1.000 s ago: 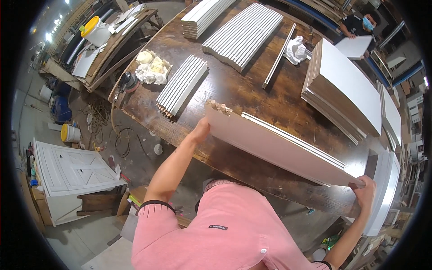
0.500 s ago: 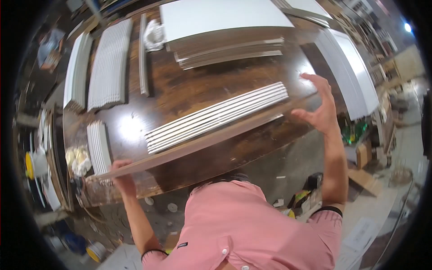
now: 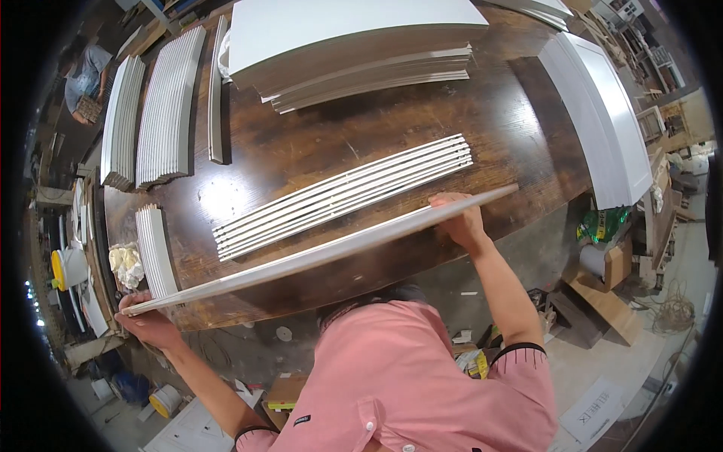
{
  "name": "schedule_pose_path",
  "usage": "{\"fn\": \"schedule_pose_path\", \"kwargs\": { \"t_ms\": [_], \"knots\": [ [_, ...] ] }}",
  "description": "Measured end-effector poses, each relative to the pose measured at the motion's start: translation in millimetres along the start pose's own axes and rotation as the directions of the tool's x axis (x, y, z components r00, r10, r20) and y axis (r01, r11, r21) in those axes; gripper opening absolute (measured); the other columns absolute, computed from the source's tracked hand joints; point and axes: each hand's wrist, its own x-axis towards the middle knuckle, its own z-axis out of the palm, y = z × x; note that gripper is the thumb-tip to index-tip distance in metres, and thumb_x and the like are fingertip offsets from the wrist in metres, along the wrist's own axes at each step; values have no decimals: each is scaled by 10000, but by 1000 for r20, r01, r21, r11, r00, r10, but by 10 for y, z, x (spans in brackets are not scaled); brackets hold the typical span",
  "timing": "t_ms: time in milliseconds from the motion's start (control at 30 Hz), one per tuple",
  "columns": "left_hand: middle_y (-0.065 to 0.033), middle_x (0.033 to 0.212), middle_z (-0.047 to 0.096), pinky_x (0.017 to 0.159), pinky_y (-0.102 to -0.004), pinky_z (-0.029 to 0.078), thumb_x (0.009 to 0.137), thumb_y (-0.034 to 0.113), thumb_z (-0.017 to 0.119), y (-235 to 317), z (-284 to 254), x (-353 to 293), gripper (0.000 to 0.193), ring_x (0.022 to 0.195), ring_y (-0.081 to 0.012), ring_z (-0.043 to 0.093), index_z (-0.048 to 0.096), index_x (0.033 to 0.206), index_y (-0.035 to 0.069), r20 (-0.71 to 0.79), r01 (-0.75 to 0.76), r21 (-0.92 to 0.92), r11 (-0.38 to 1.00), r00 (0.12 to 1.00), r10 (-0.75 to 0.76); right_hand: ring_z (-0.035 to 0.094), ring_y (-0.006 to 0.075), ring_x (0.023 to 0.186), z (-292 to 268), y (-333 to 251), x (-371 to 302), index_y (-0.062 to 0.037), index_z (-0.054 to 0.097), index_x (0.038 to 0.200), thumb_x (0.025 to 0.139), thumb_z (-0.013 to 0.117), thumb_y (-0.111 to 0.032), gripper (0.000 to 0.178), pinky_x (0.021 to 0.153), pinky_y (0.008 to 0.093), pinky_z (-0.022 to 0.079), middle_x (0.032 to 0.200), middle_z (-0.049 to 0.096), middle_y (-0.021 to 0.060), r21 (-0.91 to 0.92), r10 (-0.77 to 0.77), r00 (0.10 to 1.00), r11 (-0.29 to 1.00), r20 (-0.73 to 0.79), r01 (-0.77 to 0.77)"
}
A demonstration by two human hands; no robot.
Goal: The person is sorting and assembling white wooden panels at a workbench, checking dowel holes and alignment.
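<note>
A long, thin white board (image 3: 316,252) is held up nearly edge-on at the near side of the brown table (image 3: 301,139). My left hand (image 3: 149,325) grips its left end, low at the table's near left corner. Over the board's upper edge, toward its right end, curl the fingers of my right hand (image 3: 461,220), with the thumb hidden. Just beyond the board lies a row of slim white strips (image 3: 343,197), side by side on the tabletop. Close to my left hand, a short bundle of white strips (image 3: 156,252) rests beside a crumpled pale cloth (image 3: 126,265).
Stacked white panels (image 3: 354,22) fill the far middle. Bundled long strips (image 3: 172,105) and a single strip (image 3: 216,98) lie at the far left. Another white panel stack (image 3: 602,113) stands along the right edge. A person (image 3: 89,79) is at the far left beyond the table.
My right hand, open and apart before, has come in leftward and closed on the board. My left hand has shifted left to the board's end. The board has turned, showing its white edge.
</note>
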Motion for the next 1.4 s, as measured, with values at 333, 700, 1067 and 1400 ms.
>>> {"fn": "schedule_pose_path", "kwargs": {
  "t_ms": [333,700,1067,1400],
  "knots": [
    [-130,1205,575,1103,-460,411,1055,552,383,259,580,-300,621,1225,-304,557,489,1363,23,-265,-45,249,967,958,113,679,179,981,-370,-116,233,-167,695,1084,818,692,-108,272,798,337,491,1065,723,3,-112,-106,977,985,183,128],
    [-177,1492,433,1134,-460,400,1084,334,407,77,17,-211,498,1351,-346,467,361,1440,-10,-243,-34,374,927,961,133,434,313,1403,-1031,-305,1145,-42,420,1496,1005,281,-678,815,1141,436,316,1483,487,221,950,460,869,310,-183,36],
    [-107,1465,367,1029,-412,439,1033,322,452,-21,219,-172,461,1218,-249,528,533,1359,5,-296,13,255,967,953,65,572,258,1214,-347,-113,766,25,569,1292,1024,418,-514,621,994,384,426,1297,612,168,943,426,901,327,-83,-68],
    [-142,1354,546,1037,-438,441,970,431,543,117,532,-58,554,1229,-283,546,439,1382,76,-389,85,319,944,920,49,602,82,901,-558,262,454,-13,677,1095,1016,601,-169,190,755,231,454,977,688,19,780,848,491,442,-201,-443]
  ]
}}
